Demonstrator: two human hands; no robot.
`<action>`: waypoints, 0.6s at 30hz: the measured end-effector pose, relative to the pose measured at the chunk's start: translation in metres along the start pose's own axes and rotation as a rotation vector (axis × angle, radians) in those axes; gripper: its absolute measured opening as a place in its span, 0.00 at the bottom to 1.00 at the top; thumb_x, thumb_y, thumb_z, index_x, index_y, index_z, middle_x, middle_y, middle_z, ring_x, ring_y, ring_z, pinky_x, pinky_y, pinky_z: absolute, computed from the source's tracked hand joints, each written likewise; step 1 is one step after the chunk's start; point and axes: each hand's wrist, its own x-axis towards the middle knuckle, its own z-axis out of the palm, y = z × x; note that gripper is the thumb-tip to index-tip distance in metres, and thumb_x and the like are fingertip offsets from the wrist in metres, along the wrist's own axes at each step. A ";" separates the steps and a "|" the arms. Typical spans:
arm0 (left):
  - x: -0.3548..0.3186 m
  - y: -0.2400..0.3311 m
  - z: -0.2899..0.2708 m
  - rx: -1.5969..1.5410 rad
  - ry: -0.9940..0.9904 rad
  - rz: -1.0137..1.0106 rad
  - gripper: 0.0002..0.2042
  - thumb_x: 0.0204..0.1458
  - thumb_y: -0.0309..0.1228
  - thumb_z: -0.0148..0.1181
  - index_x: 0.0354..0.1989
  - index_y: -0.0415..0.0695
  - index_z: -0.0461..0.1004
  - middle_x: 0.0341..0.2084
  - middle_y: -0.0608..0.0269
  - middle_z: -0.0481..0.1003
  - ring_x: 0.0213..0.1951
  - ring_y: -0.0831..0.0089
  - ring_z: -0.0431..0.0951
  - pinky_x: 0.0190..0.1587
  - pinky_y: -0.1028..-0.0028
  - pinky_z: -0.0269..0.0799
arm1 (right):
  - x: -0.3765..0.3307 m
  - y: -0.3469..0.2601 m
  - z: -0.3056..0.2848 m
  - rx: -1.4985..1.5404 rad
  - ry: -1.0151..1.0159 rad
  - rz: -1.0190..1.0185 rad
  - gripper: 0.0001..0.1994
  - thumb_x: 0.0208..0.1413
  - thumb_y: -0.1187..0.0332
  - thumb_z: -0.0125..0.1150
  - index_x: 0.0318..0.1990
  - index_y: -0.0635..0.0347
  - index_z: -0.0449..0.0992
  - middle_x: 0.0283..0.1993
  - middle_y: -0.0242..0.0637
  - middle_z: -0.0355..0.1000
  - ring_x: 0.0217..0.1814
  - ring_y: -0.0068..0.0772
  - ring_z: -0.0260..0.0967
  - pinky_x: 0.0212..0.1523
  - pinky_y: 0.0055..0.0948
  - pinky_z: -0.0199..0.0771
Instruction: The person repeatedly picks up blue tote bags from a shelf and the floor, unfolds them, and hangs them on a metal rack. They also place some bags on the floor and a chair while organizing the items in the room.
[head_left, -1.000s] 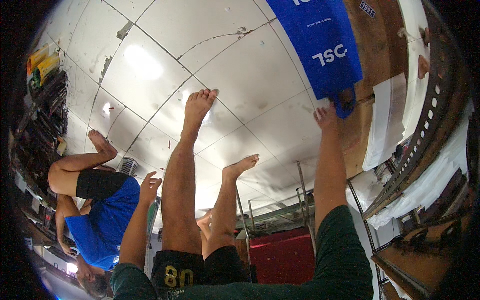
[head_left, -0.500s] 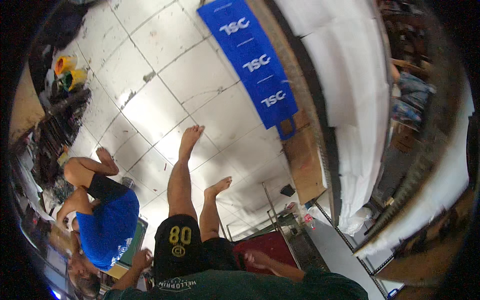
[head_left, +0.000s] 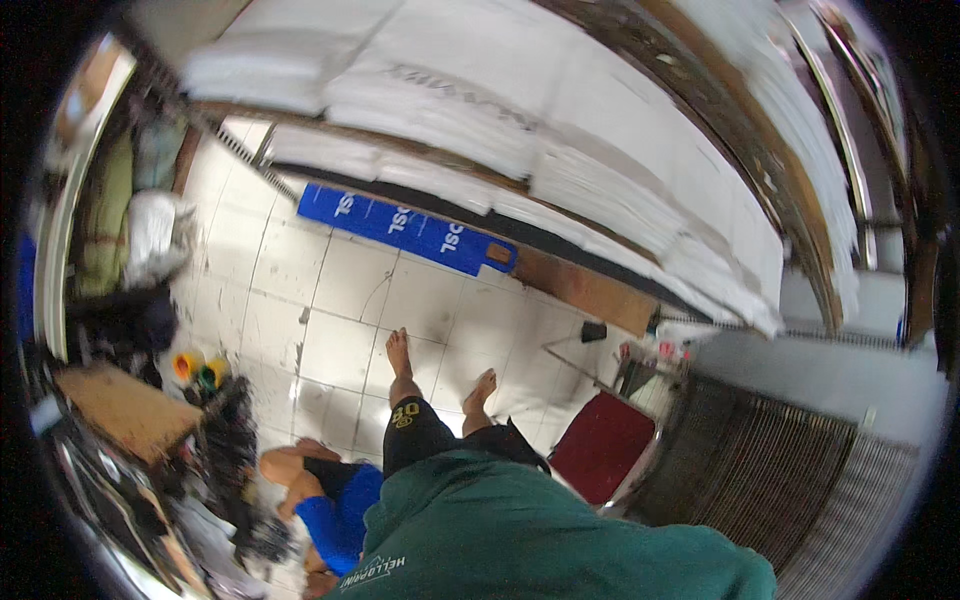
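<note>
Head view: neither hand is visible, so finger state cannot be told. The blue panel (head_left: pixel 405 229) lies on the tiled floor (head_left: pixel 330 290), upper centre, beyond bare feet (head_left: pixel 399 352). Probably between handling steps; next requires reaching down.

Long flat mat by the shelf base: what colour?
Blue with white lettering, the mat; head view, the only one.
</note>
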 end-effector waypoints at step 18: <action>-0.019 0.059 -0.117 0.651 0.098 0.180 0.15 0.42 0.38 0.57 0.39 0.48 0.67 0.23 0.60 0.73 0.29 0.62 0.75 0.37 0.66 0.67 | -0.076 0.114 0.110 0.681 0.298 -0.422 0.12 0.52 0.66 0.51 0.44 0.56 0.66 0.29 0.33 0.66 0.24 0.21 0.58 0.25 0.22 0.59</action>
